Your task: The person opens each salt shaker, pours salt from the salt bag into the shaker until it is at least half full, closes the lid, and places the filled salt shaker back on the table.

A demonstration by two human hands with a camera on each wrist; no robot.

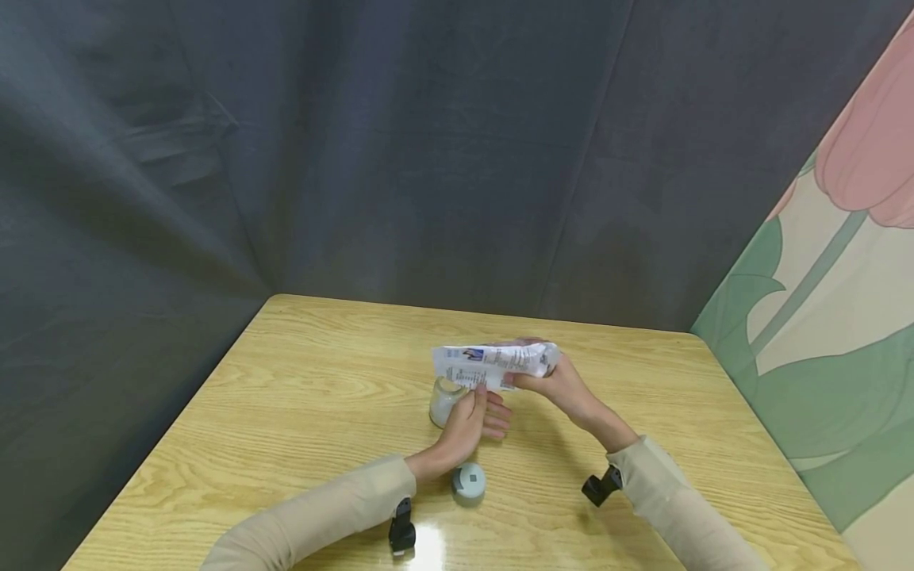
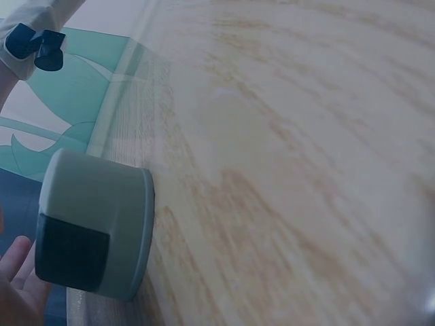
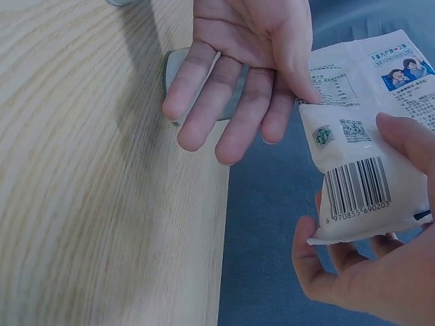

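Observation:
My right hand (image 1: 567, 388) grips a white printed packet (image 1: 493, 361) and holds it tilted, its far end over a clear glass jar (image 1: 438, 408). The right wrist view shows the packet's barcode side (image 3: 357, 187), the right thumb on top and fingers beneath. My left hand (image 1: 462, 428) is beside the jar, partly hiding it. Its fingers are stretched out and its thumb lies at the packet's edge. A pale grey-green round lid (image 1: 469, 482) with a dark square mark is on the table below the left wrist; the left wrist view shows the lid's side (image 2: 95, 217) close up.
All this stands on a light wood-grain table (image 1: 336, 373). A dark curtain (image 1: 428, 159) hangs behind it and to the left. A wall with a painted flower pattern (image 1: 821, 357) borders the right side. Small black cameras (image 1: 402, 531) are strapped on both sleeves.

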